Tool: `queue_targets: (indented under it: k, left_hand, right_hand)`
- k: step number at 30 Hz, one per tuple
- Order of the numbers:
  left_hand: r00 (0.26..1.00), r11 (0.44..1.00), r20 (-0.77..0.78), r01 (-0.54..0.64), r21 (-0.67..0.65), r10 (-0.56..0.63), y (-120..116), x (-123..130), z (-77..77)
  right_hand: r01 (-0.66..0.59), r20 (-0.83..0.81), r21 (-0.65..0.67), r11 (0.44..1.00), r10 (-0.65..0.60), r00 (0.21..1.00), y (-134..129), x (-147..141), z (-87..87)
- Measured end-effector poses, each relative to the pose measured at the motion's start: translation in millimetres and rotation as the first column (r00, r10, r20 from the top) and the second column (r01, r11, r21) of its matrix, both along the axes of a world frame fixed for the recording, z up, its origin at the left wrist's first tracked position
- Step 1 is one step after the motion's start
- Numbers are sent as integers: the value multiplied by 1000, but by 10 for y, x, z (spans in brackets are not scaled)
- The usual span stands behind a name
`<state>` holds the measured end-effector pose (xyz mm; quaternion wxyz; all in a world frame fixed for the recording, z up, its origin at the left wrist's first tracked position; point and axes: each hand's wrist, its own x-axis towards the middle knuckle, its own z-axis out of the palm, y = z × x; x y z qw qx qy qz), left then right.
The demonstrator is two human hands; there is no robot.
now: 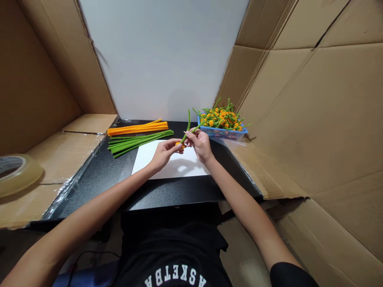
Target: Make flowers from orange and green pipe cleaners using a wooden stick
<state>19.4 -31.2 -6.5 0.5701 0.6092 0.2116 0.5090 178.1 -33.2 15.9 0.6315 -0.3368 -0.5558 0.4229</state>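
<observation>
My left hand [167,151] pinches a small orange pipe-cleaner ball [180,146] between thumb and fingers. Rising from the ball are green pipe cleaners [188,121], one upright and one slanting right. My right hand [200,145] has its thumb and fingertips closed on the green pipe cleaner just above the ball. Both hands are held over a white sheet [167,172] on the black table. To the left lie a bundle of green pipe cleaners [134,142] and a bundle of orange pipe cleaners [137,128].
A blue basket [223,132] at the back right is heaped with orange balls on green stems. Cardboard walls [323,111] rise on both sides, and a white panel [161,59] stands behind. A roll of clear tape [30,175] lies on cardboard at left.
</observation>
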Motion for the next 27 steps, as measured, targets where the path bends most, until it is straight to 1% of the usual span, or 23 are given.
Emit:
queue_targets:
  k: [5,10,15,19,24,27]
  left_hand:
    - [1000,1000,13,-18,-10,19,6,11,4]
    - [1000,1000,11,-22,-23,22,38,20,-44]
    - [998,999,-57,25,-20,-26,49,-22,-56]
    - [994,997,-103,40,-59,-46,66,-64,-63]
    - [981,1000,-192,-4,-16,0,74,-65,-53]
    - [983,998,-175,-54,17,56,77,-54,-61]
  right_hand:
    - [-29,-50,14,999,30,998,3,-11,-1]
    - [-24,-28,31,999,25,999,-1,-12,-7]
    - [-13,50,39,999,11,999,-19,2,9]
    - [-55,47,19,998,54,997,-13,27,15]
    - [-130,44,-7,991,130,991,-12,51,28]
    - [-113,40,-9,994,113,993,-1,40,16]
